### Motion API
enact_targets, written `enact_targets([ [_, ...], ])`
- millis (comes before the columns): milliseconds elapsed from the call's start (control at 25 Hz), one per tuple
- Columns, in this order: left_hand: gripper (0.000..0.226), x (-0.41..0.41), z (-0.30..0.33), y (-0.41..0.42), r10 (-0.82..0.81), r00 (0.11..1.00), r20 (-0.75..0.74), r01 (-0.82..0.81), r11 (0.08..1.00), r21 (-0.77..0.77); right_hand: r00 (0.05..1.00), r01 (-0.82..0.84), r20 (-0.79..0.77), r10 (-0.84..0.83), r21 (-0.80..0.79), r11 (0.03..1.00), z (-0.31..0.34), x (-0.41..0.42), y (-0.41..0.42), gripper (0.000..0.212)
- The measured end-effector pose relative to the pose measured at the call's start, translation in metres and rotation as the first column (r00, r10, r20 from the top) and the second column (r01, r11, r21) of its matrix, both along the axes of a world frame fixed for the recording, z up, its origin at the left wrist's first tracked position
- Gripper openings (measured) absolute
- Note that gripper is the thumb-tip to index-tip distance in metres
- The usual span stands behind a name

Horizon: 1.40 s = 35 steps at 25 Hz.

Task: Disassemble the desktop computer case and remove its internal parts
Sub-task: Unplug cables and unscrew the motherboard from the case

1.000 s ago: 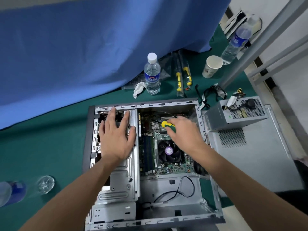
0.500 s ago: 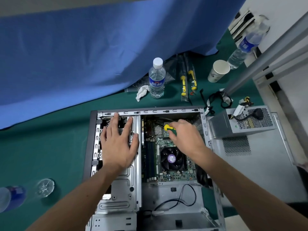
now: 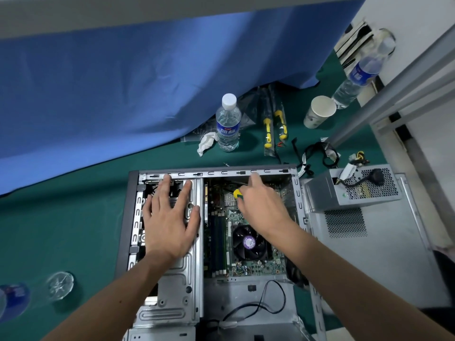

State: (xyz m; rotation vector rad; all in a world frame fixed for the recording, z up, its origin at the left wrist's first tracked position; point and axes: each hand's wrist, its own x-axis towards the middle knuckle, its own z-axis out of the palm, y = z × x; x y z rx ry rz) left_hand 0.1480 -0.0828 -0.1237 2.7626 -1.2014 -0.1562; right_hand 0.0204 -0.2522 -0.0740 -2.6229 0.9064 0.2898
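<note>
The open computer case lies flat on the green table. Inside it sit a metal drive cage on the left and a motherboard with a black CPU fan on the right. My left hand rests flat on the drive cage with fingers spread. My right hand grips a screwdriver with a yellow-green handle over the motherboard's far part; its tip is hidden. A removed power supply sits on the detached side panel to the right.
Behind the case stand a water bottle, a crumpled tissue, bagged yellow-handled tools, a paper cup and loose cables. A second bottle lies far right. A blue cloth hangs behind. Another bottle lies at left.
The view has shifted so the case sits lower in frame. My right hand with the screwdriver has edged toward the case's far wall. My left hand stays on the drive cage.
</note>
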Motion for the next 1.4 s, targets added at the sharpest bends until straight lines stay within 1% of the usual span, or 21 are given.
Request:
enact_targets([
  [40, 0.060, 0.001, 0.000, 0.000, 0.000, 1.000, -0.003, 0.000, 1.000, -0.001, 1.000, 0.003, 0.004, -0.003, -0.013, 1.000, 0.003, 0.006, 0.003, 0.005],
  [80, 0.060, 0.001, -0.001, 0.000, 0.001, 1.000, -0.007, -0.001, 1.000, -0.005, 1.000, -0.002, 0.017, 0.003, -0.018, 1.000, 0.004, 0.012, 0.007, 0.008],
  [200, 0.060, 0.000, -0.001, 0.000, 0.001, 1.000, 0.004, -0.001, 1.000, -0.007, 0.994, -0.079, 0.077, 0.080, -0.009, 0.997, 0.004, 0.021, 0.019, 0.035],
  [240, 0.060, 0.000, -0.001, 0.000, 0.000, 1.000, 0.004, 0.000, 1.000, -0.007, 0.991, -0.087, 0.099, 0.088, -0.015, 0.996, 0.005, 0.023, 0.020, 0.038],
  [320, 0.061, 0.000, -0.001, -0.001, 0.002, 1.000, 0.004, -0.002, 1.000, -0.007, 0.986, -0.022, 0.166, 0.019, 0.019, 1.000, 0.007, 0.025, 0.019, 0.031],
  [400, 0.061, 0.000, -0.001, 0.000, 0.002, 1.000, 0.011, -0.001, 1.000, -0.006, 0.969, 0.052, 0.233, -0.078, 0.118, 0.992, 0.010, 0.024, 0.015, 0.025],
  [440, 0.061, 0.000, -0.001, 0.000, 0.001, 1.000, 0.013, -0.001, 1.000, -0.004, 0.964, 0.060, 0.248, -0.094, 0.142, 0.988, 0.011, 0.023, 0.013, 0.023],
  [520, 0.060, 0.000, -0.001, 0.000, 0.000, 1.000, 0.010, 0.000, 1.000, -0.004, 0.972, 0.051, 0.224, -0.068, 0.083, 0.995, 0.011, 0.023, 0.007, 0.019],
  [600, 0.060, 0.000, -0.002, 0.000, 0.002, 1.000, 0.010, -0.002, 1.000, -0.006, 0.990, 0.019, 0.142, -0.008, -0.075, 0.997, 0.009, 0.024, 0.003, 0.029],
  [680, 0.060, 0.000, -0.002, 0.000, 0.002, 1.000, 0.016, -0.002, 1.000, -0.005, 0.998, -0.018, 0.052, 0.031, -0.225, 0.974, 0.008, 0.027, 0.003, 0.039],
  [760, 0.061, 0.000, -0.003, 0.000, 0.002, 1.000, 0.019, -0.002, 1.000, -0.006, 0.999, -0.020, 0.027, 0.029, -0.269, 0.963, 0.008, 0.030, 0.005, 0.041],
  [960, 0.062, 0.001, -0.004, 0.000, 0.001, 1.000, 0.021, 0.000, 1.000, -0.016, 0.991, -0.085, 0.083, 0.109, -0.256, 0.963, 0.007, 0.037, 0.011, 0.030],
  [1040, 0.062, 0.001, -0.005, 0.000, 0.004, 1.000, 0.021, -0.004, 1.000, -0.016, 0.986, -0.108, 0.099, 0.133, -0.228, 0.968, 0.009, 0.036, 0.009, 0.029],
  [1160, 0.062, 0.001, -0.005, 0.000, 0.001, 1.000, 0.026, 0.000, 1.000, -0.017, 0.980, -0.157, 0.096, 0.175, -0.171, 0.973, 0.012, 0.033, 0.001, 0.017],
  [1200, 0.061, 0.001, -0.006, 0.000, 0.000, 1.000, 0.028, 0.000, 1.000, -0.015, 0.976, -0.184, 0.086, 0.200, -0.161, 0.970, 0.014, 0.034, -0.002, 0.019],
  [1320, 0.060, 0.002, -0.005, 0.000, 0.001, 1.000, 0.027, 0.000, 1.000, -0.016, 0.942, -0.322, 0.060, 0.329, -0.105, 0.941, 0.024, 0.033, -0.010, 0.039],
  [1360, 0.060, 0.001, -0.005, 0.000, 0.001, 1.000, 0.028, 0.000, 1.000, -0.017, 0.932, -0.354, 0.057, 0.358, -0.077, 0.932, 0.027, 0.032, -0.013, 0.042],
  [1400, 0.060, 0.001, -0.005, 0.000, 0.001, 1.000, 0.031, 0.000, 1.000, -0.016, 0.928, -0.364, 0.062, 0.367, -0.046, 0.930, 0.028, 0.030, -0.015, 0.039],
])
